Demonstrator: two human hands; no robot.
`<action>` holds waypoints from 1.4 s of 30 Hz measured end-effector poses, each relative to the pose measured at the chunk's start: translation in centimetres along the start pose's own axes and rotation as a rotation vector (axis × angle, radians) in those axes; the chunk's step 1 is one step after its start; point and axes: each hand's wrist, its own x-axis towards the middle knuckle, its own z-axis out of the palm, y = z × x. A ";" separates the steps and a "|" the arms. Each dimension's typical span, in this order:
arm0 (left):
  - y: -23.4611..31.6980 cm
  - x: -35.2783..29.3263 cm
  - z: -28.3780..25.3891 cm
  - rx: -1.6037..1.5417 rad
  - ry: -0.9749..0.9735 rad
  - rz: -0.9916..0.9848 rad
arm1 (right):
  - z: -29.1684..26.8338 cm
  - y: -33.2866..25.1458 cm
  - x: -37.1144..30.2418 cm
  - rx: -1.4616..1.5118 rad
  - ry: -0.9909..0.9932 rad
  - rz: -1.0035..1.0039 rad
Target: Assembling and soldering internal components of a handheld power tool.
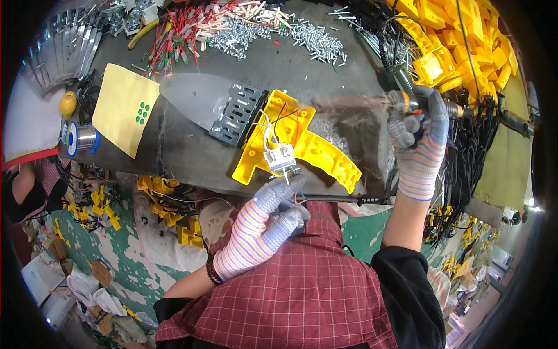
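Observation:
Both my hands wear striped gloves with grey fingers. My left hand is closed at the table's front edge, pinching the wire end of a black power cord. Its fingertips are just below a white switch with wires on it. The switch lies over an open yellow handle half, which has thin red and black wires inside. Joined to the handle is a slotted metal piece with a grey, rounded blade-like plate. My right hand grips a soldering iron, its shaft motion-blurred and pointing left.
Yellow paper and a solder spool lie at left. Screws and red and white wire pieces are heaped at the back. Yellow casings are piled at far right, above black cords.

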 end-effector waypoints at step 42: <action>3.1 -1.4 -6.6 0.096 -0.007 0.017 | 5.8 4.0 -2.6 -0.930 -0.654 -0.581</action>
